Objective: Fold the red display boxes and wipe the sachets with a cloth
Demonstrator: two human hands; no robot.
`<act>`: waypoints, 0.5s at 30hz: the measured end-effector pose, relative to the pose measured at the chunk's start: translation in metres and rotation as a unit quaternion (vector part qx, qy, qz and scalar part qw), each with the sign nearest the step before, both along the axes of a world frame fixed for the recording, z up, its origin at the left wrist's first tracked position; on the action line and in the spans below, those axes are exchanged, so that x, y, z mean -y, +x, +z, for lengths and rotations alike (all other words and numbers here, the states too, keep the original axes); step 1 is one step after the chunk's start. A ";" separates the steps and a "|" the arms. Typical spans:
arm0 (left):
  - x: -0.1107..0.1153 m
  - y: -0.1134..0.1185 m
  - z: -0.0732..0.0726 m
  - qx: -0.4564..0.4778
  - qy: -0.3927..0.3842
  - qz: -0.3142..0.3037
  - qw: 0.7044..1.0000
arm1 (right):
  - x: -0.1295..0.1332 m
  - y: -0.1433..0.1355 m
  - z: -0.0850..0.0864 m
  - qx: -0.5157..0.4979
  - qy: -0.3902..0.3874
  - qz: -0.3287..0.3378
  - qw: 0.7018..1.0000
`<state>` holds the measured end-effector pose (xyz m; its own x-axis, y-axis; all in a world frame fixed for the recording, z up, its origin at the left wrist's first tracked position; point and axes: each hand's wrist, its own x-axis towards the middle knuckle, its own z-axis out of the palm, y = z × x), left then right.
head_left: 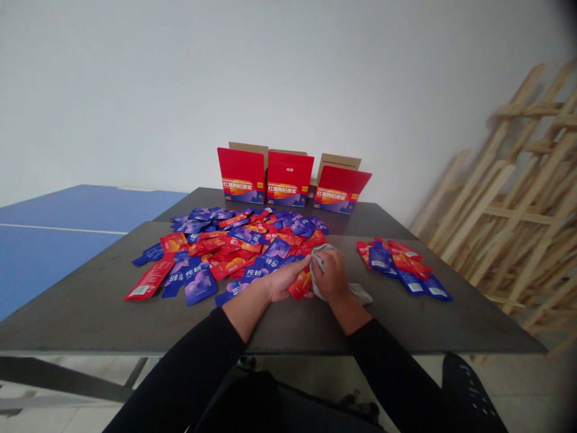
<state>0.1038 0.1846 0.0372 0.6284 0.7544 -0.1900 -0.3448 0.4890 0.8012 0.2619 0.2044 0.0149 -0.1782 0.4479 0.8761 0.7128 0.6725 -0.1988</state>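
Observation:
Near the front of the dark table, my left hand (285, 280) holds a red pouch (299, 285) with orange print, its thumb lying along the upper edge. My right hand (332, 273) is closed around a bunched grey cloth (316, 282) and presses it against the pouch's right side. A loose end of the cloth trails onto the table beside my right wrist. Just beyond my left hand spreads a large heap of red and blue pouches (238, 246). To the right, apart from both hands, lies a smaller group of red and blue pouches (401, 264).
Three open red cartons, a left carton (243, 174), a middle carton (288, 179) and a right carton (339, 189), stand at the back of the table (189, 334). A blue-topped table (58, 240) adjoins on the left. Wooden frames (518, 198) lean against the wall at right.

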 end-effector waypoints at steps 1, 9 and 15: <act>0.000 -0.001 -0.001 -0.010 0.000 0.003 1.000 | -0.001 0.001 0.000 -0.009 -0.004 -0.007 1.000; -0.005 -0.009 0.004 -0.006 -0.039 -0.011 0.999 | -0.019 0.021 0.003 -0.118 -0.072 -0.086 0.987; -0.009 -0.012 0.010 0.103 -0.103 0.044 0.988 | -0.002 0.013 0.010 -0.080 0.029 0.012 0.996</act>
